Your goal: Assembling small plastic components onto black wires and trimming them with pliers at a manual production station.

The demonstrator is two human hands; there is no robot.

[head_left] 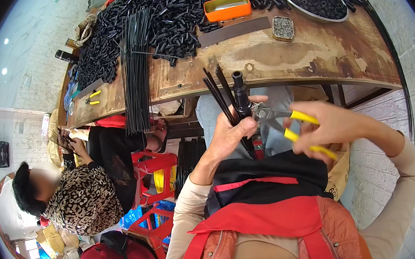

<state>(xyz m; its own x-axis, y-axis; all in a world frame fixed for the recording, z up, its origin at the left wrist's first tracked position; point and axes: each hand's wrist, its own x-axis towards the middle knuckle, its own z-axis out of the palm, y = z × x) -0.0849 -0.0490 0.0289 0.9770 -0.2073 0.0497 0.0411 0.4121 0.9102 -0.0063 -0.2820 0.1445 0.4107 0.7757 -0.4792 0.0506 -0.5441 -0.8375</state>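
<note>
My left hand (231, 136) is closed around a black stepped tube (242, 93) and several thin black rods (214, 93), all pointing up and away from me above my lap. In my right hand (322, 124), slightly blurred, is a pair of pliers (274, 117) with yellow handles. Their grey jaws reach left to the tube's side, close to my left thumb. Something thin and light, perhaps a wire or pin, shows at the jaws, too small to make out. The lower ends of the rods are hidden behind my left hand.
A worn wooden table (286, 57) lies ahead, bearing a heap of black tubes (165, 3), a bundle of long black rods (135, 71), an orange box (227, 7) and a small tin of metal bits (283, 29). A co-worker (84, 197) sits at left, near red stools (155, 169).
</note>
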